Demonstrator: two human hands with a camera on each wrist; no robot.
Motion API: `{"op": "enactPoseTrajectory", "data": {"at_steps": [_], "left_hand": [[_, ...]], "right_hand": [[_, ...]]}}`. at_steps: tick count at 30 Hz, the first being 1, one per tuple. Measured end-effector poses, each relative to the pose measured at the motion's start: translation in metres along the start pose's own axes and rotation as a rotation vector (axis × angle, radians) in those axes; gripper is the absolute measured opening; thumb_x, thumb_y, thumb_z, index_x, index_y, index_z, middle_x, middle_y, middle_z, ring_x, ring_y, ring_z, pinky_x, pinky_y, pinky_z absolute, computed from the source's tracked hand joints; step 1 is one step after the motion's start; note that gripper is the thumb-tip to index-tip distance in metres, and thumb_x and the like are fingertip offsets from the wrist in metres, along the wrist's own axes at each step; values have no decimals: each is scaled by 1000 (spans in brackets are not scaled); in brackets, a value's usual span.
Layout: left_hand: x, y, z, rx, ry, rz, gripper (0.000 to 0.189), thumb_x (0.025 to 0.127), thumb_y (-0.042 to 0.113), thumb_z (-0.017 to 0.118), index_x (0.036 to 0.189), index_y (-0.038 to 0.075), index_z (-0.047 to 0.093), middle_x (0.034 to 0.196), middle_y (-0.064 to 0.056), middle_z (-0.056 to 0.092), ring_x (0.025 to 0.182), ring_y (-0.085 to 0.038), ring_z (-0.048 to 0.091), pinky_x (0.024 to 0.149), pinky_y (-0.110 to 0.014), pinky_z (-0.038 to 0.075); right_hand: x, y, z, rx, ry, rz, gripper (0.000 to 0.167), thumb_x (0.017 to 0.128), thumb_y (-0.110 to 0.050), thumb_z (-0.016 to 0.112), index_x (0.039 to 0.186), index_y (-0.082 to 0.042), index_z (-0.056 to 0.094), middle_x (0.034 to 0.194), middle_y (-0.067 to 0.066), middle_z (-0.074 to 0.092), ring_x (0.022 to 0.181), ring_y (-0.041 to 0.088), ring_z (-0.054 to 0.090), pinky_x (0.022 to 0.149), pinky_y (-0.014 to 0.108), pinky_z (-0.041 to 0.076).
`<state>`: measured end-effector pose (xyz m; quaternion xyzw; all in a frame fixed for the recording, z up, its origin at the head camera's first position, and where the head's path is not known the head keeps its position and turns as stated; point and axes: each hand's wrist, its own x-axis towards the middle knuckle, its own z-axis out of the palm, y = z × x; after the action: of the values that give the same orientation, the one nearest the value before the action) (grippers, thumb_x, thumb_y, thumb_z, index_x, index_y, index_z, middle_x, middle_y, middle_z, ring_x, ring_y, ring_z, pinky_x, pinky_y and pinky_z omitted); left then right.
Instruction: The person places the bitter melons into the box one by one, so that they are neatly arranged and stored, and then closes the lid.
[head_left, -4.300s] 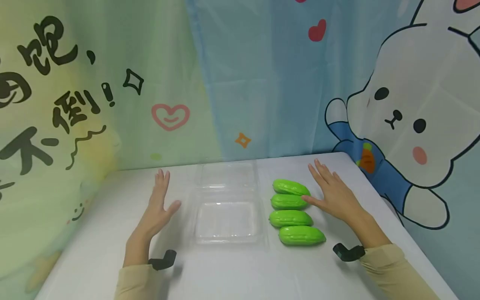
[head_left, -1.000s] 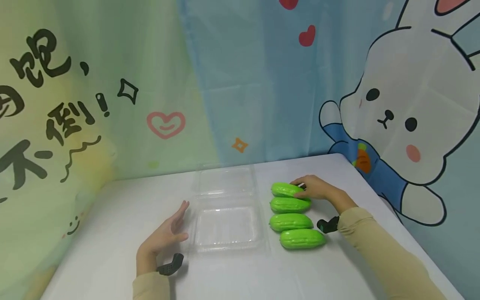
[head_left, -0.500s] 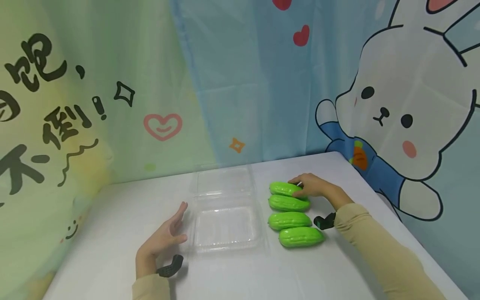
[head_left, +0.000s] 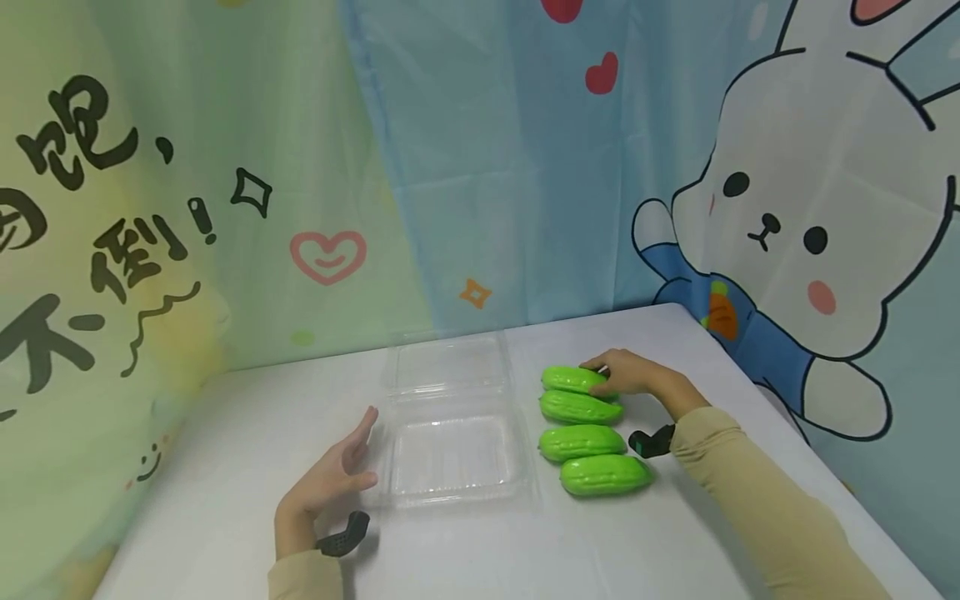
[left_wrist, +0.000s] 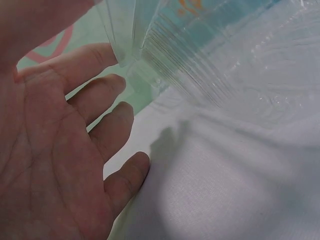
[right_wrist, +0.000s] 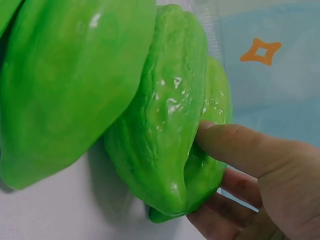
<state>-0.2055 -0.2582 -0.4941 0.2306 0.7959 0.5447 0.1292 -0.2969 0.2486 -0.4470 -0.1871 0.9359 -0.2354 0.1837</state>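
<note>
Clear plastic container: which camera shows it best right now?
The head view: it shows the container whole, lying open on the white table left of the green gourds. The left wrist view gives only a close, cropped part beside the left hand; the right wrist view, at most a small ridged strip beyond the gourds.

Even light, soft shadows, glints on gourds (right_wrist: pixel 170 100); left wrist view dim

Right hand (head_left: pixel 628 372) gripping green gourd (head_left: pixel 567 379) (farthest of four), clear container (head_left: pixel 454 454)
</note>
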Motion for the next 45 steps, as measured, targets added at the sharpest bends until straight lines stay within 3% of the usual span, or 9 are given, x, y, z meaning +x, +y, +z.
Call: {"op": "enactPoseTrajectory", "data": {"at_steps": [6, 14, 18, 22, 26, 30, 45], "left_hand": [[0, 1, 1, 5, 13, -39, 98, 80, 9, 74, 154, 13, 10, 161, -5, 2, 146, -36, 9, 107, -5, 19], [1, 0, 1, 4, 9, -28, 97, 80, 9, 74, 153, 13, 11, 161, -7, 2, 145, -38, 9, 111, -13, 19], [5, 0, 3, 20, 5, -21, 95, 81, 9, 73, 153, 14, 12, 161, -7, 3, 145, -38, 10, 106, -4, 18], [6, 3, 2, 31, 15, -40, 97, 79, 12, 75, 153, 15, 13, 161, -5, 5, 145, -37, 13, 105, -2, 19], [4, 5, 1, 37, 25, -67, 98, 78, 14, 76, 153, 16, 14, 161, -4, 7, 145, -37, 15, 115, -20, 20], [1, 4, -1, 51, 23, -76, 99, 78, 15, 77, 153, 16, 13, 161, -5, 7, 144, -38, 17, 115, -42, 17], [2, 3, -1, 48, 6, -60, 99, 78, 14, 77, 154, 16, 13, 161, -9, 6, 143, -42, 17, 115, -46, 17]], "right_hand": [[1, 0, -1, -18, -15, -8, 59, 86, -20, 68, 138, -1, 47, 136, 22, 52, 126, 41, 47, 104, 53, 42], [-3, 3, -1, -22, 2, -18, 66, 86, -25, 70, 140, 1, 43, 132, 24, 52, 121, 42, 50, 100, 52, 45], [-5, 7, -2, -3, 9, -1, 66, 86, -25, 69, 141, 0, 42, 135, 26, 50, 122, 44, 50, 99, 54, 46], [-2, 11, -2, 23, 34, 4, 58, 86, -25, 70, 136, -2, 49, 131, 24, 54, 120, 43, 52, 98, 53, 47], [1, 12, 0, 32, 49, -11, 55, 84, -28, 72, 130, -2, 54, 128, 22, 58, 118, 41, 54, 97, 52, 47], [3, 10, 2, 38, 49, -8, 59, 83, -29, 73, 131, 0, 54, 128, 23, 58, 117, 42, 55, 97, 52, 47], [2, 14, 5, 40, 68, -2, 62, 83, -33, 72, 132, -1, 54, 131, 22, 56, 117, 41, 55, 96, 51, 48]]}}
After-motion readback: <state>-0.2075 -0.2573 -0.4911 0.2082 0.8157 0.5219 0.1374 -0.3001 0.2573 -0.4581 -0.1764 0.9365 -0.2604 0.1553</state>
